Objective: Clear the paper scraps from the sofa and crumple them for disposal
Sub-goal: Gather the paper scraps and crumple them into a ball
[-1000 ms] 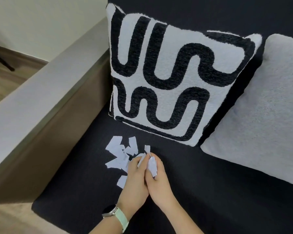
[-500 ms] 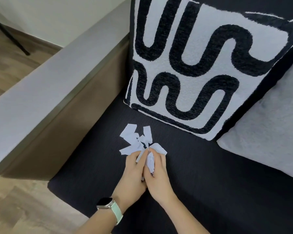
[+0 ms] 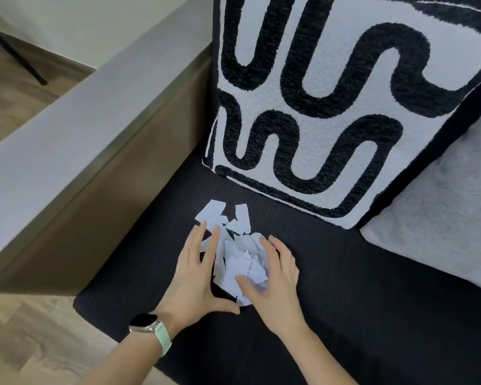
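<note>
A pile of white paper scraps (image 3: 235,258) lies on the black sofa seat (image 3: 345,287), in front of the patterned pillow. My left hand (image 3: 196,276) rests flat on the seat at the pile's left side, fingers spread, a watch with a pale green strap on its wrist. My right hand (image 3: 275,282) sits at the pile's right side, fingers apart and curved over the scraps. Both hands flank the pile and touch its edges without gripping any piece. A few scraps (image 3: 214,213) stick out beyond the fingertips toward the pillow.
A black-and-white squiggle pillow (image 3: 331,107) leans against the sofa back just behind the scraps. A grey pillow (image 3: 442,223) lies at the right. The grey and brown armrest (image 3: 81,140) walls in the left side. Wooden floor (image 3: 20,343) shows beyond the seat's front-left edge.
Both hands were pressed together pinching a few scraps; now they have come apart and lie open on either side of the pile. The scraps are gathered closer together.
</note>
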`<state>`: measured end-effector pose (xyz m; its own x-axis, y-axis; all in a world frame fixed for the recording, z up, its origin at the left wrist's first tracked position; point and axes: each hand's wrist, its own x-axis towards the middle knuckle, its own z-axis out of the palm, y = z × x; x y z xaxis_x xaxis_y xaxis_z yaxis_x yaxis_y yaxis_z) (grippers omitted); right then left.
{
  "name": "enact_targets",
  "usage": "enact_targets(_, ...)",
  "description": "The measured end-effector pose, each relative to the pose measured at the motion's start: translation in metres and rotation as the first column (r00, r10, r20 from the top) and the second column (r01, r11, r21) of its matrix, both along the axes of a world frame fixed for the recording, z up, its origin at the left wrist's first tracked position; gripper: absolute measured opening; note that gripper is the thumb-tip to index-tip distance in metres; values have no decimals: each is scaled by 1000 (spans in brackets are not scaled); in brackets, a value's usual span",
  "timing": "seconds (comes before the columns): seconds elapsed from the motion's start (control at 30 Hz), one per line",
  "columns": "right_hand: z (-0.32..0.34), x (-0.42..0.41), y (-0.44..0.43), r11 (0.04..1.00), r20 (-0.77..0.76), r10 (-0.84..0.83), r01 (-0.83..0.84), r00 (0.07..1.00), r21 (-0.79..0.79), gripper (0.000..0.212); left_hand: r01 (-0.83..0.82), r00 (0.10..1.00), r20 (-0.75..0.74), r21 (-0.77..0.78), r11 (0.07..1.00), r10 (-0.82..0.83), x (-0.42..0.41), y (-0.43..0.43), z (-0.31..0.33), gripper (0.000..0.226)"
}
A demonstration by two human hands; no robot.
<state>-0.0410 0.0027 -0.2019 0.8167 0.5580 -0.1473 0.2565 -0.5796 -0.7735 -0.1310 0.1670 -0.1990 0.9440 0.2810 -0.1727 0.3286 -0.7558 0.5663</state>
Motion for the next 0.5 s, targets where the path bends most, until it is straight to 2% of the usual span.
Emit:
enact_targets(0.1, -7, 2, -10, 997, -37, 35, -38, 999, -65, 111, 45, 990, -135, 10, 999, -43, 12, 19, 0, 157)
enact_targets(0.17, -13, 1, -12, 983, 10, 115, -113, 993, -146, 117, 94, 973, -216, 56, 994, -79, 18, 28, -2, 161)
enact_targets(0.27, -21, 0, -10, 946, 158, 239, -194, 958, -258, 109, 174, 953, -271, 124, 977, -136, 25, 34, -6, 162)
enact_targets(0.37, -29, 3, -5, 912, 290, 324, -216, 901, -348, 106, 222, 952, -245, 137, 965, -184, 31, 36, -8, 161)
enact_targets(0.5, -34, 15, 1, 876, 347, 421, -276, 838, -396, 99, 179, 966, -206, 93, 980, -157, 38, 41, -8, 162)
